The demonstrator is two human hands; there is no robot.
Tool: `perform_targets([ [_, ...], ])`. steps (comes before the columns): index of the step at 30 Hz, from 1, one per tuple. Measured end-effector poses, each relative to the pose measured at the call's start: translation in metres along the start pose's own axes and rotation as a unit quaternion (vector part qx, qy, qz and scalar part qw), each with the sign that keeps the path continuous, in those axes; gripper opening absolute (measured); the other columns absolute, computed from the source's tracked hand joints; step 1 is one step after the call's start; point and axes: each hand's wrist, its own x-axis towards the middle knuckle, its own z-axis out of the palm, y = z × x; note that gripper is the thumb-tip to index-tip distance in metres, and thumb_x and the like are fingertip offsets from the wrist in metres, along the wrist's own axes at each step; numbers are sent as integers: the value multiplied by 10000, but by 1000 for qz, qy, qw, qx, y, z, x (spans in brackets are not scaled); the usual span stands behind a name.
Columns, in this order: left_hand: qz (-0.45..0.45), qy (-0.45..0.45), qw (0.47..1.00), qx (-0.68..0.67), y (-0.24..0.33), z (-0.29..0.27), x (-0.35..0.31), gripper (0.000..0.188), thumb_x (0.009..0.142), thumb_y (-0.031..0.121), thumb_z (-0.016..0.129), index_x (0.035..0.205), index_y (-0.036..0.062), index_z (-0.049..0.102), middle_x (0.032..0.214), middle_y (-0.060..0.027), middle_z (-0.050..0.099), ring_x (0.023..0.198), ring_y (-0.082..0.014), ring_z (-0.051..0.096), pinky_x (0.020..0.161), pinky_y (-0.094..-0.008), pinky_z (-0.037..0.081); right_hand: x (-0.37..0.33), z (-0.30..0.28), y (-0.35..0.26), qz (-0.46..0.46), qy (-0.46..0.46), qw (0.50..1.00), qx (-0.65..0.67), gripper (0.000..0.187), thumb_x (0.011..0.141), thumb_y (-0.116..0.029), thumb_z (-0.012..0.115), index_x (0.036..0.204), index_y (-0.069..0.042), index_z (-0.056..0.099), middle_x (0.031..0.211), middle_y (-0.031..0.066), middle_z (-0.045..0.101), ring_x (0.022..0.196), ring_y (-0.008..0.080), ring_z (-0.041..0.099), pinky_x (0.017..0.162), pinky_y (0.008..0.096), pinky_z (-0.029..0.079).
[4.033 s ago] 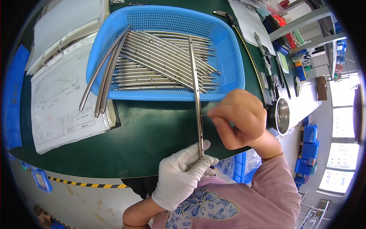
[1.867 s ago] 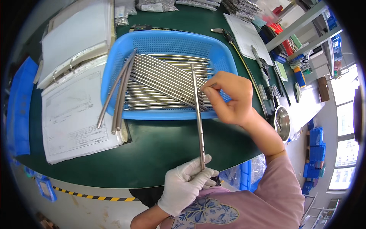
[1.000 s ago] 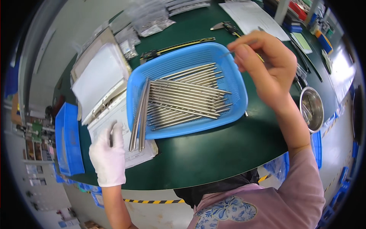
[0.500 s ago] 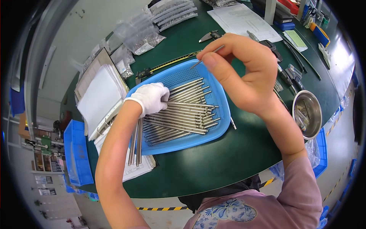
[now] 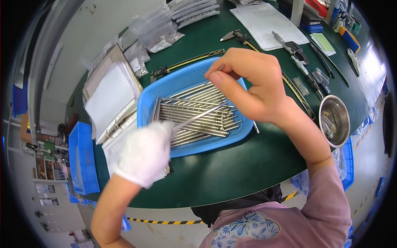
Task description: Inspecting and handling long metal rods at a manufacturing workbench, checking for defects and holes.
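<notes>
A blue perforated plastic basket (image 5: 144, 99) holds a pile of slim steel rods (image 5: 194, 108). My left hand (image 5: 144, 153), in a white glove and blurred by motion, is closed at the basket's near left rim. From its fingers one steel rod (image 5: 200, 117) slants up to the right over the pile. My bare right hand (image 5: 252, 84) hovers over the far right side of the basket, thumb and forefinger pinched on a thin metal pin (image 5: 222, 67). Only a short bit of the pin shows above the fingers.
An open binder with papers (image 5: 109, 93) lies left of the basket, near a blue bin (image 5: 82, 159). Calipers (image 5: 186, 65) and bags of small parts (image 5: 159, 35) lie behind. To the right stand a steel bowl (image 5: 345, 124) and micrometers (image 5: 304, 70).
My left hand has moved toward me and left, and a rod now points rightward from it. Rods that hung over the near rim now lie inside the basket's left end. My right hand shifted slightly left.
</notes>
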Motion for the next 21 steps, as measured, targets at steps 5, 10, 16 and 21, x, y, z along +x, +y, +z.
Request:
perform_targets([
  [5, -220, -91, 772, -589, 35, 43, -74, 213, 933, 151, 458, 1062, 11, 552, 649, -24, 504, 561, -110, 469, 525, -243, 391, -11, 10, -12, -2, -74, 997, -6, 36, 723, -40, 632, 715, -39, 596, 602, 55, 549, 476, 170, 529, 444, 272, 400],
  [10, -271, -59, 438, -855, 70, 78, -102, 272, 931, 170, 448, 1107, -27, 513, 647, 10, 449, 453, -21, 272, 400, -165, 195, -27, 12, -33, 4, -151, 988, -10, 33, 719, -20, 633, 730, -32, 604, 618, 62, 557, 500, 184, 539, 449, 282, 407],
  [16, -229, -22, 272, -934, 94, 104, -100, 275, 956, 183, 414, 1136, -14, 480, 665, 10, 426, 439, -23, 251, 388, -168, 189, -60, 19, -29, 20, -222, 974, -41, 78, 687, 3, 653, 741, -34, 611, 638, 73, 570, 526, 233, 553, 451, 311, 416],
  [21, -190, -26, 218, -957, 99, 110, -99, 280, 964, 192, 403, 1140, -15, 472, 665, 15, 413, 437, -24, 248, 392, -170, 192, -60, 18, -30, 38, -260, 963, -52, 65, 739, 25, 580, 788, 14, 622, 673, 97, 602, 551, 207, 566, 493, 285, 424],
])
